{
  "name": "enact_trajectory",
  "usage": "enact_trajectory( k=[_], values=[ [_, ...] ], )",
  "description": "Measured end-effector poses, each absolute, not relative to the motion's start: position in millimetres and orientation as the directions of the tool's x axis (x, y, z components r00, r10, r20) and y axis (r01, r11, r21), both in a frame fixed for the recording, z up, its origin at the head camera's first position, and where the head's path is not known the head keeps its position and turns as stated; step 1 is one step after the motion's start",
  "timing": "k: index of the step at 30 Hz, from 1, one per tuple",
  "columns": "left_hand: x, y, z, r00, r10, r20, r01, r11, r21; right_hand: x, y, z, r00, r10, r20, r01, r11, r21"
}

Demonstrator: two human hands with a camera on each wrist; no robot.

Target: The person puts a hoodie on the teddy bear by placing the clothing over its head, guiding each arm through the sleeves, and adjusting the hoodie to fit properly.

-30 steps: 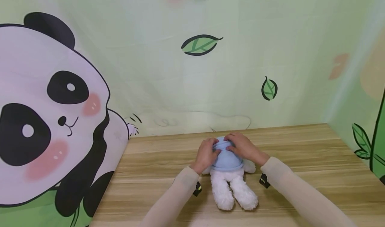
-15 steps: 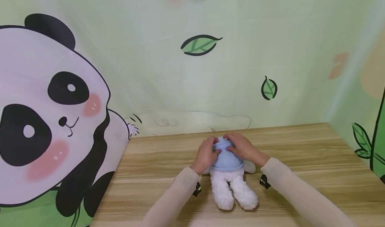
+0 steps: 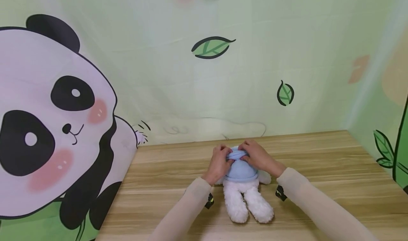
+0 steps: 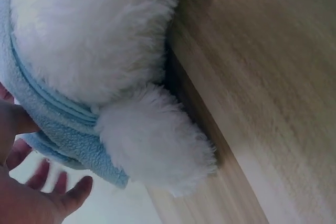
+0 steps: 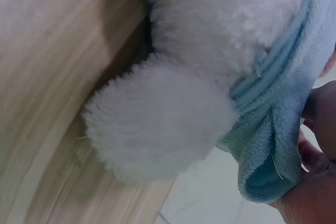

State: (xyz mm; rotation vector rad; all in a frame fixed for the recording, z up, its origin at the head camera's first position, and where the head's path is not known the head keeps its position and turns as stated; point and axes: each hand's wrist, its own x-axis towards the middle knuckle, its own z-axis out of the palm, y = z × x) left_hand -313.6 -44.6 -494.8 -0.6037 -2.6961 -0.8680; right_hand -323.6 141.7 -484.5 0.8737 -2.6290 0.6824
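A white plush toy (image 3: pixel 236 202) lies on the wooden table, its furry legs toward me. Around its trunk is a light-blue fleece toy shirt (image 3: pixel 241 170), folded up in a thick roll near the top. My left hand (image 3: pixel 219 163) pinches the left end of that roll. On the other end my right hand (image 3: pixel 259 157) pinches the fabric between thumb and fingers. The left wrist view shows a stubby white limb (image 4: pixel 160 142) beside the blue cloth. A hanging fold of the shirt (image 5: pixel 273 145) shows in the right wrist view. No head of the toy is visible.
The wooden table (image 3: pixel 165 177) extends around the toy on all sides. Behind it hangs a pale green cloth backdrop (image 3: pixel 172 92) printed with a panda (image 3: pixel 79 134) and leaves. Black wrist devices (image 3: pixel 280 192) sit under both sleeves.
The fingers have curled further into the shirt's top, and the cloth there is bunched into a tighter raised roll. The toy's legs and the arms stay almost where they were.
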Motion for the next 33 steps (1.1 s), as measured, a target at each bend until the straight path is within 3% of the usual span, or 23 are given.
enact_trajectory(
  k=[20, 33],
  values=[
    [-322, -51, -494, -0.882, 0.401, 0.248, 0.468, 0.687, 0.556, -317, 141, -487, -0.796, -0.442, 0.413, -0.592, 0.712, -0.378],
    [-323, -51, -505, -0.862, 0.419, 0.285, 0.506, 0.683, 0.526, -320, 141, -494, -0.791, -0.44, 0.425, -0.595, 0.713, -0.37]
  ],
)
